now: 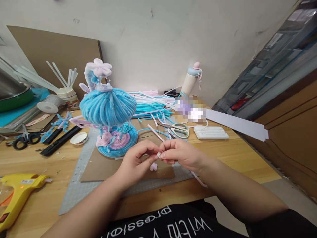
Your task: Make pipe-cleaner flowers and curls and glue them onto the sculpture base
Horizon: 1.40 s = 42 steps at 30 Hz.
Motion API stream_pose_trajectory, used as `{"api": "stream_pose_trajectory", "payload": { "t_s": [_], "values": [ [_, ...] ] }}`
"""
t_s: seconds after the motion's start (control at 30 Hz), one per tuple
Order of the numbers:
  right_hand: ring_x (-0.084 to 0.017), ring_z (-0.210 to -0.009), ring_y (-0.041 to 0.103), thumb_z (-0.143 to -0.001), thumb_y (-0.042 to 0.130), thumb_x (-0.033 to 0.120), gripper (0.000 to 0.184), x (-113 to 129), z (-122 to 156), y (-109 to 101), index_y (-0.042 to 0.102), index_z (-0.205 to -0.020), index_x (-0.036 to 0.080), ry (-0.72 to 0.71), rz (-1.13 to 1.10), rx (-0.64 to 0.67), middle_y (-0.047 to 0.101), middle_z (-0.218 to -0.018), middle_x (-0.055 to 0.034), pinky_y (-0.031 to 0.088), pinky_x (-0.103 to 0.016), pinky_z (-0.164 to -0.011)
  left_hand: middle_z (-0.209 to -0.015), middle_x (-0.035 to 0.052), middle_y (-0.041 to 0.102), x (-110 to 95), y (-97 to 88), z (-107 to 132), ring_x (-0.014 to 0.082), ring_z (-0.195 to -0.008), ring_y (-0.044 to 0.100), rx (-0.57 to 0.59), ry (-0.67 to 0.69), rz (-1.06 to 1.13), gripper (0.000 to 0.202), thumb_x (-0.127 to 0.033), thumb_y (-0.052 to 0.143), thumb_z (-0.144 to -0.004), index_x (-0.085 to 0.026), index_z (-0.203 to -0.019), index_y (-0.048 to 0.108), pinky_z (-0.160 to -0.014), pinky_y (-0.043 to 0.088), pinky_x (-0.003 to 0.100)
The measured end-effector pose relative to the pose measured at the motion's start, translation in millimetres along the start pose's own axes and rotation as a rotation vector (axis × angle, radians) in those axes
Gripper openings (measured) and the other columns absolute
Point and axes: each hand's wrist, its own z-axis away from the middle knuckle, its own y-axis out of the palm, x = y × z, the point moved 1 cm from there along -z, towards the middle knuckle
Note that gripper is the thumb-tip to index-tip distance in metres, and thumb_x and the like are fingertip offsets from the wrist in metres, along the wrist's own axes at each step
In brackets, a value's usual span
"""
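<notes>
My left hand [135,162] and my right hand [182,153] meet over a brown cardboard sheet [99,167], fingers pinched together on a small pink pipe-cleaner piece [158,154]. A pale pink pipe-cleaner strand [199,180] trails from under my right hand. A tiny pink pipe-cleaner flower [153,166] lies on the cardboard just below my fingertips. Just behind my hands stands a blue and pink pipe-cleaner figure [109,109] with a pink flower on top.
A yellow glue gun [17,195] lies front left. Black scissors [24,138], a black utility knife [60,140] and a tape roll [79,138] are left of the figure. Green-handled scissors [179,129], a white box [210,132] and loose blue pipe cleaners [151,109] lie behind.
</notes>
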Motion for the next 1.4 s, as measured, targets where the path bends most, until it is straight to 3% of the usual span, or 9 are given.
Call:
{"api": "stream_pose_trajectory", "payload": {
  "t_s": [0.2, 0.37, 0.47, 0.63, 0.8, 0.97, 1.13, 1.23, 1.4],
  "values": [
    [-0.004, -0.042, 0.039, -0.069, 0.061, 0.019, 0.01, 0.5, -0.9, -4.6, 0.057, -0.062, 0.012, 0.142, -0.089, 0.142, 0.05, -0.049, 0.0049, 0.023, -0.018, -0.042, -0.087, 0.0077, 0.065, -6.4, -3.6, -0.2, 0.0176, -0.081, 0.059, 0.127, 0.139, -0.093, 0.017, -0.01, 0.054, -0.083, -0.02, -0.09, 0.066, -0.073, 0.043, 0.027],
    [-0.005, -0.044, 0.044, -0.07, 0.058, 0.019, 0.007, 27.2, 2.9, -1.4, 0.059, -0.066, 0.013, 0.27, 0.12, 0.228, 0.054, -0.054, 0.0031, 0.031, -0.018, -0.044, -0.087, 0.0075, 0.062, -12.7, -3.0, 4.1, 0.0179, -0.083, 0.057, 0.169, 0.098, 0.003, 0.011, -0.013, 0.054, -0.084, -0.019, -0.086, 0.062, -0.076, 0.042, 0.028],
    [-0.007, -0.049, 0.047, -0.076, 0.056, 0.02, 0.008, 50.9, 10.8, 7.9, 0.058, -0.07, 0.017, 0.074, 0.482, 0.156, 0.056, -0.061, 0.0033, 0.035, -0.02, -0.047, -0.08, 0.0037, 0.057, -10.8, -0.6, 6.9, 0.0151, -0.075, 0.055, 0.087, -0.036, 0.196, 0.004, -0.019, 0.057, -0.084, -0.018, -0.08, 0.058, -0.071, 0.042, 0.026],
    [-0.012, -0.061, 0.05, -0.084, 0.049, 0.017, 0.013, 68.1, 25.7, 29.8, 0.059, -0.076, 0.019, -0.509, 1.22, -0.038, 0.057, -0.069, 0.0001, 0.036, -0.024, -0.054, -0.066, -0.0024, 0.05, -2.5, 5.1, 8.5, 0.0096, -0.059, 0.048, -0.016, -0.218, 0.63, 0.012, -0.028, 0.061, -0.082, -0.019, -0.08, 0.054, -0.059, 0.04, 0.022],
    [-0.019, -0.075, 0.057, -0.087, 0.045, 0.016, 0.018, 59.9, 27.6, 39.6, 0.059, -0.098, 0.018, -0.651, 1.501, -0.093, 0.064, -0.083, -0.0072, 0.04, -0.029, -0.063, -0.062, -0.002, 0.051, 2.4, 10.6, 8.8, 0.0091, -0.055, 0.045, -0.038, -0.322, 0.765, 0.016, -0.032, 0.061, -0.082, -0.017, -0.082, 0.055, -0.056, 0.038, 0.022],
    [-0.016, -0.073, 0.055, -0.09, 0.043, 0.02, 0.017, 57.4, 21.7, 27.8, 0.06, -0.089, 0.019, -0.535, 1.246, -0.229, 0.062, -0.08, -0.0045, 0.041, -0.028, -0.063, -0.061, -0.0042, 0.05, 5.6, 10.9, 6.5, 0.0084, -0.055, 0.043, -0.182, -0.346, 0.756, 0.016, -0.031, 0.063, -0.08, -0.019, -0.083, 0.052, -0.055, 0.035, 0.02],
    [-0.011, -0.057, 0.054, -0.083, 0.056, 0.029, 0.012, 40.6, 3.1, 15.1, 0.057, -0.081, 0.017, -0.131, 0.524, -0.113, 0.058, -0.065, 0.0022, 0.042, -0.024, -0.053, -0.062, -0.0044, 0.05, 5.4, 10.2, 4.5, 0.0078, -0.055, 0.043, -0.197, -0.339, 0.738, 0.018, -0.031, 0.065, -0.078, -0.019, -0.08, 0.052, -0.055, 0.034, 0.02],
    [-0.009, -0.056, 0.056, -0.079, 0.063, 0.028, 0.014, 28.5, -5.0, 16.0, 0.056, -0.078, 0.015, -0.099, 0.25, -0.048, 0.06, -0.066, 0.0024, 0.044, -0.024, -0.056, -0.065, -0.0033, 0.053, 4.6, 10.4, 4.5, 0.0072, -0.055, 0.043, -0.19, -0.356, 0.758, 0.018, -0.03, 0.066, -0.077, -0.018, -0.079, 0.052, -0.055, 0.034, 0.019],
    [-0.009, -0.058, 0.058, -0.076, 0.068, 0.024, 0.016, 17.5, -8.7, 15.4, 0.056, -0.082, 0.016, -0.117, 0.025, -0.023, 0.062, -0.069, 0.0027, 0.046, -0.023, -0.056, -0.067, -0.0026, 0.054, 5.3, 11.1, 5.3, 0.0076, -0.058, 0.046, -0.172, -0.422, 0.885, 0.015, -0.027, 0.066, -0.078, -0.018, -0.081, 0.054, -0.059, 0.036, 0.02]
  ]
}}
